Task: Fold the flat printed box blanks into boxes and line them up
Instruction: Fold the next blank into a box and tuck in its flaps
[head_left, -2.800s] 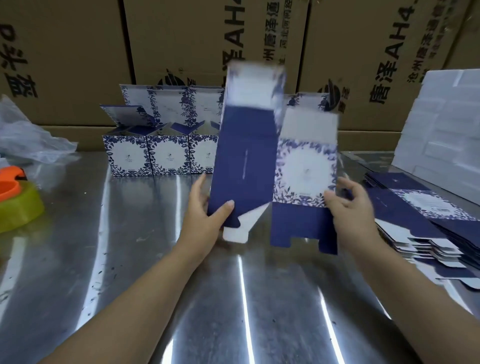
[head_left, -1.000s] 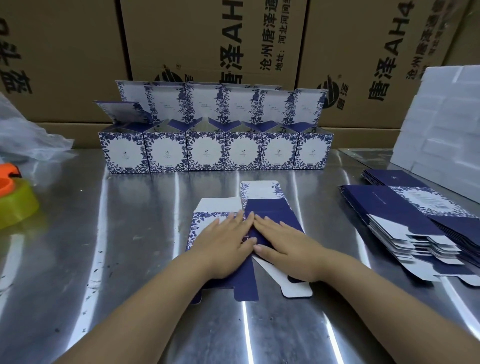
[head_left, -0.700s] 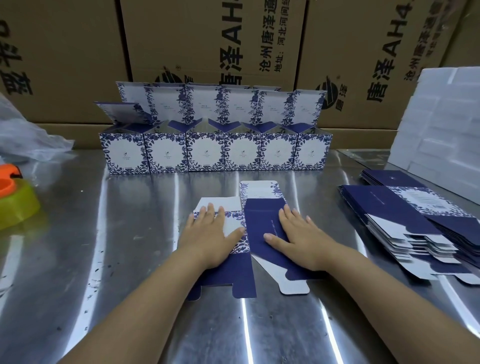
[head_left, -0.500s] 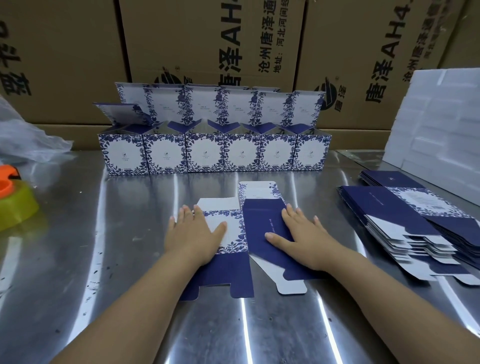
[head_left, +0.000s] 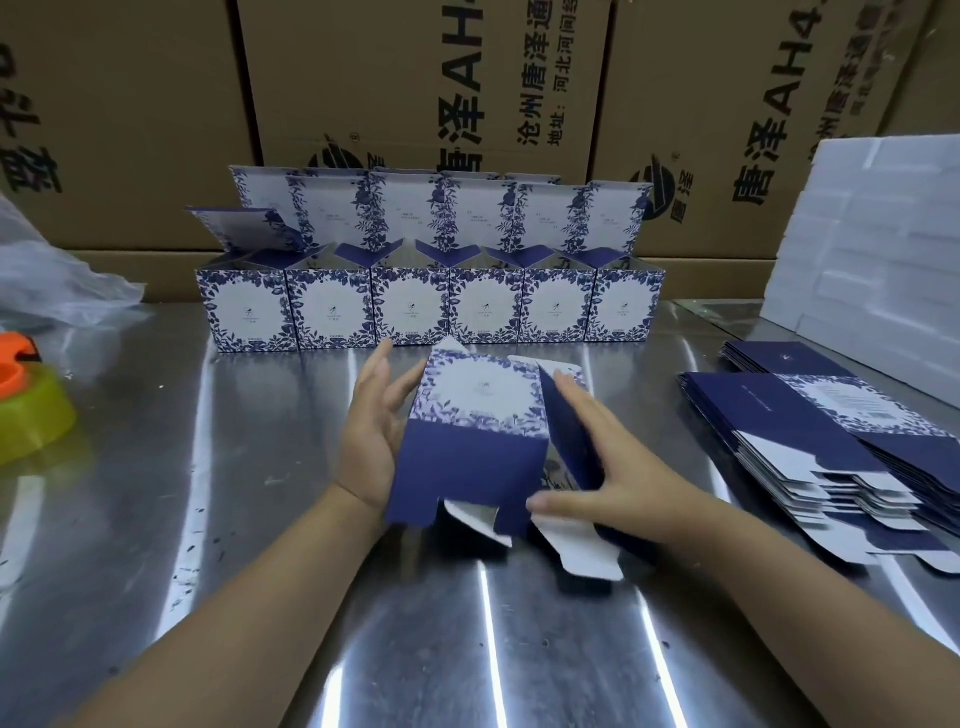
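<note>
A blue-and-white floral box blank (head_left: 478, 415) stands half opened into a tube on the steel table (head_left: 208, 519), its bottom flaps loose toward me. My left hand (head_left: 371, 431) presses flat against its left side with straight fingers. My right hand (head_left: 608, 457) lies with straight fingers on the navy right panel, thumb reaching under the front edge. Behind it, several folded boxes (head_left: 410, 306) stand side by side in a row with their lids up. A stack of flat blanks (head_left: 810, 431) lies to the right.
Large brown cartons (head_left: 415, 78) wall off the back of the table. White foam slabs (head_left: 872, 249) are piled at the far right. An orange and yellow tape dispenser (head_left: 26, 405) and a clear plastic bag (head_left: 52, 280) sit at the left edge.
The blank lay flat under both palms, which slid apart across it. Now it is raised and opened into a tube, with my hands on its two sides.
</note>
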